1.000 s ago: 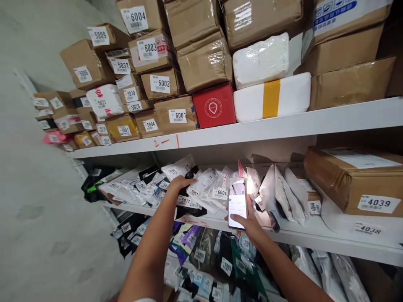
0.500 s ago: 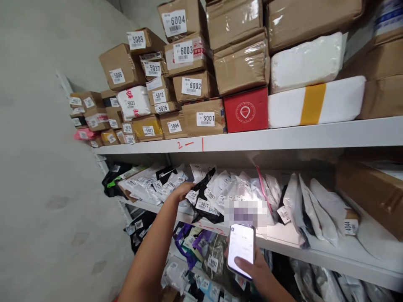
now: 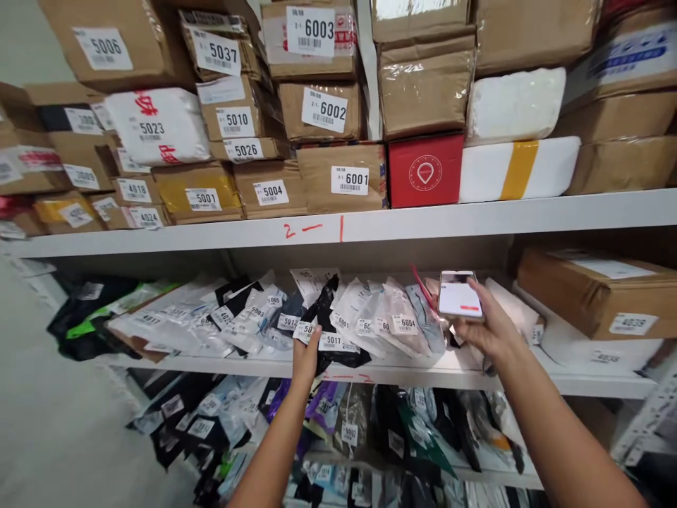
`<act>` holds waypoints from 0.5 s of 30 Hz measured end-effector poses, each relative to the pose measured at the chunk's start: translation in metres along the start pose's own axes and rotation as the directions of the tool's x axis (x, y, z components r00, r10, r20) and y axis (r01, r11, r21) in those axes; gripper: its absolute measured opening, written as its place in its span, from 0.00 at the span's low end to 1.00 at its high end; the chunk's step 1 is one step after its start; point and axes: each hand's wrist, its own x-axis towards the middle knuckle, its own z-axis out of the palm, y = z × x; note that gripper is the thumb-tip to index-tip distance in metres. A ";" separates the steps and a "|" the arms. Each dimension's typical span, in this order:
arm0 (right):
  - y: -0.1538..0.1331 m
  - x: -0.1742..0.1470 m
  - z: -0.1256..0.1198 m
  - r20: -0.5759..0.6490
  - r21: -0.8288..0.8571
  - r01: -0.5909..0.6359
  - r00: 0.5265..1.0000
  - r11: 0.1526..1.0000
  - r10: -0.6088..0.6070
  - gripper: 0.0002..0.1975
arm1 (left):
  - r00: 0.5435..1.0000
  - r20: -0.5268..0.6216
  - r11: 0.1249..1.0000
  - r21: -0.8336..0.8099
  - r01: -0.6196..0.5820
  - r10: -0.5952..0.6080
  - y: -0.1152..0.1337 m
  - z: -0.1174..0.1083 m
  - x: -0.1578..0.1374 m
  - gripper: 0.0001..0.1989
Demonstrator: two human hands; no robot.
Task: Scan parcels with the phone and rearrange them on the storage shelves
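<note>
My left hand (image 3: 305, 360) is closed on the edge of a black plastic parcel bag, thumb and fingers by a label starting with 50. Right beside it lies another black parcel bag (image 3: 346, 356) labelled 5017. My right hand (image 3: 489, 321) grips a smartphone (image 3: 459, 300) in front of the middle shelf, its lit screen showing a dark strip on top and a red patch below. Light falls on the bags under the phone. Between the hands lean pale plastic parcels, one of them a clear-wrapped parcel (image 3: 403, 310) marked 6004.
Numbered cardboard boxes (image 3: 338, 197) and a red box (image 3: 423, 169) stack on the upper shelf (image 3: 402, 224). A large carton (image 3: 597, 293) sits at the middle shelf's right end. More bagged parcels (image 3: 349, 416) fill the shelves below; a wall (image 3: 47, 423) is at left.
My right hand has raised the smartphone up and to the right, and its thumb has left the screen's middle. My left hand stays at the black bags. The view has turned and come closer.
</note>
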 end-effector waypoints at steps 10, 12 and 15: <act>-0.008 0.021 0.009 -0.160 0.018 -0.119 0.980 0.993 0.120 0.12 | 0.980 0.042 0.976 0.088 -0.199 0.196 -0.008 0.003 -0.024 0.44; -0.016 -0.003 0.006 -0.122 0.004 -0.058 0.991 0.998 0.058 0.12 | 0.978 0.043 0.968 0.143 -0.206 0.202 -0.009 0.002 -0.023 0.44; -0.043 -0.044 0.001 -0.079 -0.029 0.078 0.994 0.997 -0.080 0.15 | 0.975 0.039 0.952 0.209 -0.222 0.219 -0.006 0.004 -0.023 0.46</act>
